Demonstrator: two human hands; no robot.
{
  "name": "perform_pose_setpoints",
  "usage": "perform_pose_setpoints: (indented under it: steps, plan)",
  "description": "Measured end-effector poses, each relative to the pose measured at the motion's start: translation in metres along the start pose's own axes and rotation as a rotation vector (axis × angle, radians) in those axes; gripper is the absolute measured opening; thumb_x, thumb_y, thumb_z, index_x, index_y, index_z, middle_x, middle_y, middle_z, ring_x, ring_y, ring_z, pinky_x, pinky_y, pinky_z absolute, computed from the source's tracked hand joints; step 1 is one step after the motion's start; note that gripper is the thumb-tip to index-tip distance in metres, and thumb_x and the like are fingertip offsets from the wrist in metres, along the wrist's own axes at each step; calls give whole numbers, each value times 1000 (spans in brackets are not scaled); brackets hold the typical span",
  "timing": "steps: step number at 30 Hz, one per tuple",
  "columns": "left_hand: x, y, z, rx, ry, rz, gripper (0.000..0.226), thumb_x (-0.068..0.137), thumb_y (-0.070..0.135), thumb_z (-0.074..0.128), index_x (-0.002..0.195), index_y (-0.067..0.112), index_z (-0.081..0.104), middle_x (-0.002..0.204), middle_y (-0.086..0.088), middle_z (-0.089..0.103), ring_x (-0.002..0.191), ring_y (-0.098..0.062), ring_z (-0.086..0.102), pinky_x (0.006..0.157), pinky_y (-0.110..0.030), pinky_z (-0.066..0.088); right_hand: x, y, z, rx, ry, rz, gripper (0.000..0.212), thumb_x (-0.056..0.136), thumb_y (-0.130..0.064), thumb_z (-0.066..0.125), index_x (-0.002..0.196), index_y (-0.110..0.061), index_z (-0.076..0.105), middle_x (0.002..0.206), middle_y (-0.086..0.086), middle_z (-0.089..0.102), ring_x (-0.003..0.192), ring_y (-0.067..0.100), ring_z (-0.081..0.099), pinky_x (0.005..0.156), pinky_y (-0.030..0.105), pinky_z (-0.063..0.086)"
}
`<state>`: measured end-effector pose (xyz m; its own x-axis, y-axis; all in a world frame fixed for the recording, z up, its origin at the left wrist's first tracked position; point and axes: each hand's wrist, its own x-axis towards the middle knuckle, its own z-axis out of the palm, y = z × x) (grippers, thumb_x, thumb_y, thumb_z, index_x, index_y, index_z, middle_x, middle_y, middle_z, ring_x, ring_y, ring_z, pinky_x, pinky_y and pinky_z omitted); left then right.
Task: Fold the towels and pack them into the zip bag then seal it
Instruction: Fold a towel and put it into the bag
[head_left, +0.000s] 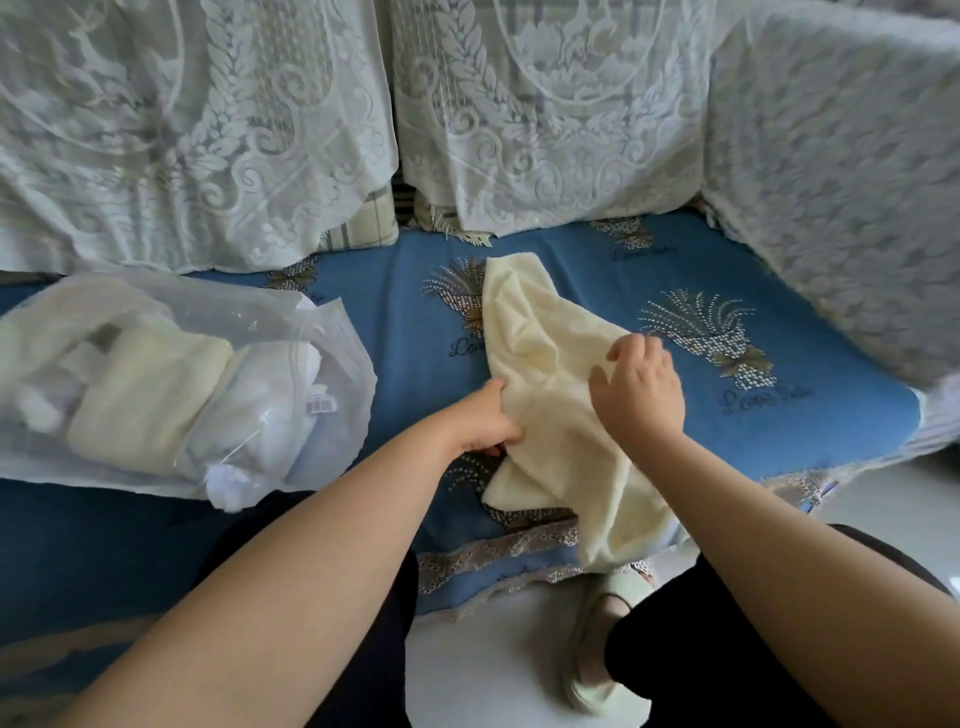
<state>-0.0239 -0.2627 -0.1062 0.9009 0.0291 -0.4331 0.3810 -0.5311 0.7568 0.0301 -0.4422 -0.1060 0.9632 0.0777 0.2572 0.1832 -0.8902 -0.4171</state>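
Both forearms reached forward from the bottom of the view toward the cream towel (545, 374), which lay crumpled on the blue sofa cover (675, 441). Its long axis ran from the far end near the lace-covered cushions (545, 130) down to the near edge of the seat, where its lower corner hung a little over the lace trim. The left hand (485, 415) held the towel at its left edge, about the middle of its length, with the fingers curled into the cloth. The right hand (641, 387) rested flat on top of the towel, just beside the left one, its fingers straight and a little apart.

The zip bag (182, 374) lay well apart to the left, on the same seat, with folded towels already inside it and its mouth seemingly toward the towel. The left hand was therefore nearer to the bag. I judged that the towel first needed spreading along its long axis before any fold.
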Motion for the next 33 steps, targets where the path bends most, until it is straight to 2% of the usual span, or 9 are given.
perform_pose_setpoints:
  steps: [2,4,8,11,16,19,24,28,33]
  plan:
    - [-1,3,-3,-263,65,-6,55,84,6,58,136,13,41,114,-9,60,96,-23,62,79,-37,57,-21,-17,2,153,-298,-122,42,82,-65,48,83,-23,48,79,-4,56,72,19,56,55,30,35]
    - [-5,7,-8,-528,69,-26,35,88,2,49,122,7,54,104,-13,62,82,-22,64,67,-36,59,-42,-29,9,211,-556,-166,58,72,-74,55,91,-21,44,90,-8,50,76,13,52,60,28,36]
    - [-12,12,-10,-604,129,-3,23,90,5,48,109,14,57,102,-10,64,74,-17,64,52,-24,52,-44,-32,16,-35,-306,-178,34,88,-41,53,103,-11,45,103,5,56,85,29,57,60,32,35]
    - [-15,14,-24,-542,418,82,31,86,11,50,113,27,54,109,1,59,83,-16,65,53,-22,53,-22,-25,1,-102,-285,-106,21,88,-27,45,97,-11,54,86,3,59,73,27,54,58,31,40]
    - [-18,3,-80,-415,871,136,28,77,15,42,92,31,60,96,6,62,81,-19,62,68,-34,53,0,-9,-40,28,-49,-36,32,83,-8,44,111,-17,58,113,10,49,69,29,48,60,33,37]
    - [-16,-9,-105,97,704,-55,27,87,12,42,104,15,63,103,-4,62,88,-26,59,75,-33,46,5,-2,-61,186,57,-102,34,82,-6,47,110,-23,57,110,0,56,78,26,53,63,32,39]
    - [-23,-22,-101,778,29,-338,31,83,4,46,109,3,64,99,-13,64,76,-27,53,60,-27,44,-1,7,-83,383,-759,-221,17,87,-22,60,88,-36,70,84,-11,73,82,9,68,72,29,52]
    - [-13,-17,-82,923,356,-285,31,90,34,48,110,13,60,117,-11,54,103,-30,52,83,-37,42,-17,1,-70,381,-1151,-223,12,93,-26,60,96,-27,71,95,-4,75,90,13,69,79,27,54]
    - [23,-20,-52,413,383,-167,71,89,61,42,139,11,39,141,-11,43,122,-31,48,79,-36,40,-22,-15,-60,579,-1241,-140,18,93,-13,58,110,-15,62,103,2,70,93,15,67,85,32,55]
